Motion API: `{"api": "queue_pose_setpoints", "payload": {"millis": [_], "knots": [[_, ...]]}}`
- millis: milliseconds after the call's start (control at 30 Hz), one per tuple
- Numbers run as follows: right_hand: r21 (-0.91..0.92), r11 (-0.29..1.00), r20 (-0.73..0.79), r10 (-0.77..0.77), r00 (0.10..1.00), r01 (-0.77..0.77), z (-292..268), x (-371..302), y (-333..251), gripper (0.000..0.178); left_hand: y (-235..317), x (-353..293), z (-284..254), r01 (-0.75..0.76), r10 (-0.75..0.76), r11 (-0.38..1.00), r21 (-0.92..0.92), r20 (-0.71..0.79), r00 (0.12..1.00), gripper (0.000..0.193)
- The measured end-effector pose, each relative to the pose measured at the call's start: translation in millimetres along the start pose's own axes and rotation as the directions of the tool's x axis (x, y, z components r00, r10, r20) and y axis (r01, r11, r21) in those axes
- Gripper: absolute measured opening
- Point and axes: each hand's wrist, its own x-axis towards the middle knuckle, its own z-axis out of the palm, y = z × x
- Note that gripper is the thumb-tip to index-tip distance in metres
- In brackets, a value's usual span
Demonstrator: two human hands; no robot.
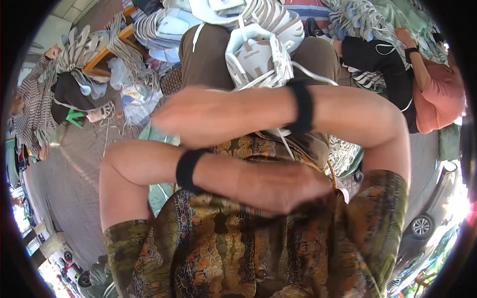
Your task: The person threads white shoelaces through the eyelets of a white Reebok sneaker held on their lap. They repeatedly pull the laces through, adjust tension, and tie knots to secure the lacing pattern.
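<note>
We look down past our patterned shirt (pixel 213 248) at our two bare forearms crossing before the body, a black wristband (pixel 301 107) on each. Our right hand (pixel 181 116) is over at the left side. Our left hand (pixel 305 188) lies lower, toward the shirt's right side. Both are motion-blurred, and we cannot tell whether their fingers are clenched, released or grasping something. Just beyond the right forearm, a white shoe upper (pixel 256 57) sits between our knees, in brown trousers (pixel 206 57), with a white lace (pixel 314 74) trailing to its right. More pale shoe uppers (pixel 164 27) are heaped ahead of us. One co-worker in a pink top (pixel 439 94) is at right; another, with a checked sleeve (pixel 35 79), is at left. A car (pixel 422 226) stands at far right.
</note>
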Motion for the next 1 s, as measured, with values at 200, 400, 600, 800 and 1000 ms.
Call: {"api": "queue_pose_setpoints", "payload": {"millis": [200, 400, 600, 800, 1000], "knots": [[0.148, 0.986, -0.073, 0.082, 0.994, -0.071, -24.7, 36.9, 6.4, 0.015, 51.5, 5.0, 11.5, -0.041, 0.043, 0.997, -0.063, 0.029, 0.999, 0.015], [-0.016, 0.894, -0.176, 0.438, 0.881, -0.448, -95.5, -85.9, 4.8, 0.014, 68.8, 29.4, -34.8, -0.073, 0.051, 0.995, -0.070, -0.281, 0.958, 0.013], [-0.181, 0.688, -0.317, 0.636, 0.704, -0.703, -74.0, -202.5, -28.6, 0.013, 38.5, 92.2, -110.7, -0.240, 0.439, 0.755, 0.611, -0.198, 0.877, 0.011], [0.170, 0.512, -0.051, 0.858, 0.511, -0.842, -68.8, -204.5, -47.1, 0.017, -38.5, 27.3, -192.2, 0.507, -0.058, 0.614, 0.605, -0.606, 0.793, 0.024], [0.412, 0.394, 0.070, 0.885, 0.459, -0.822, -84.0, -207.5, -45.9, 0.003, -41.8, -48.3, -157.2, 0.646, -0.286, 0.403, 0.648, -0.582, 0.762, 0.026]]}}
